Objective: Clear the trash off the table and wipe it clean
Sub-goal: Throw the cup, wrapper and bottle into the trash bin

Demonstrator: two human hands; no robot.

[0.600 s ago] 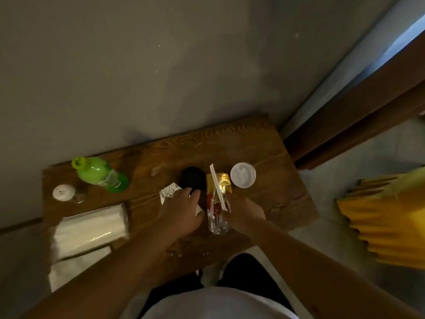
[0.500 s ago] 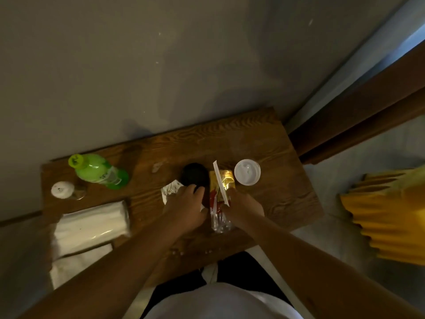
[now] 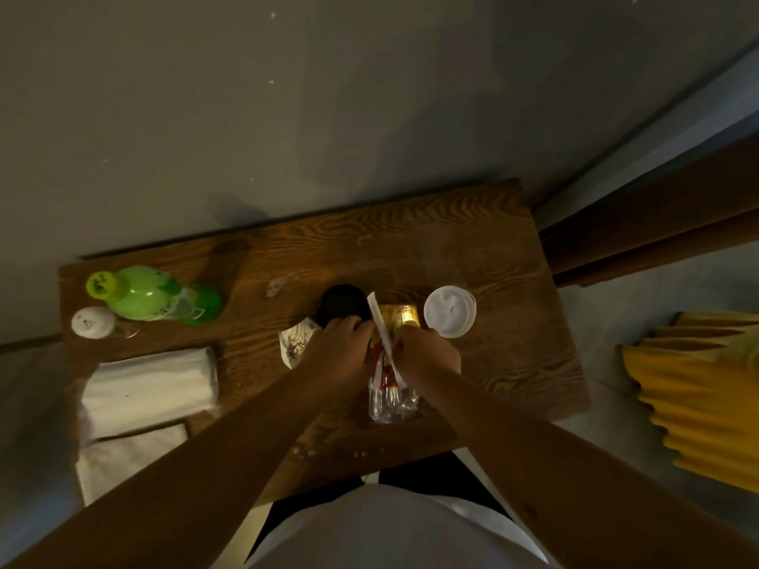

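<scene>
On the small wooden table [image 3: 472,248] a clear plastic cup [image 3: 390,404] lies on its side with red wrappers inside. A white paper strip [image 3: 380,326] and a gold wrapper [image 3: 404,316] stick out of its mouth. My right hand [image 3: 431,355] grips the cup's right side near the mouth. My left hand [image 3: 339,351] is curled against the wrappers' left edge; what its fingers hold is hidden. It covers part of a printed paper scrap [image 3: 295,342]. A black round lid [image 3: 343,303] sits just beyond my left fingers, and a white plastic lid [image 3: 449,312] to the right.
At the table's left stand a green bottle [image 3: 156,297] and a small white-capped jar [image 3: 92,322], with a pack of tissues [image 3: 152,388] and a loose napkin [image 3: 123,457] in front. Crumbs [image 3: 279,285] lie mid-table. The wall runs along the far edge. A yellow object [image 3: 698,388] lies on the floor at right.
My left fingers have slid right off the printed scrap to the wrappers at the cup's mouth. Both hands are closer together. The view has tilted slightly.
</scene>
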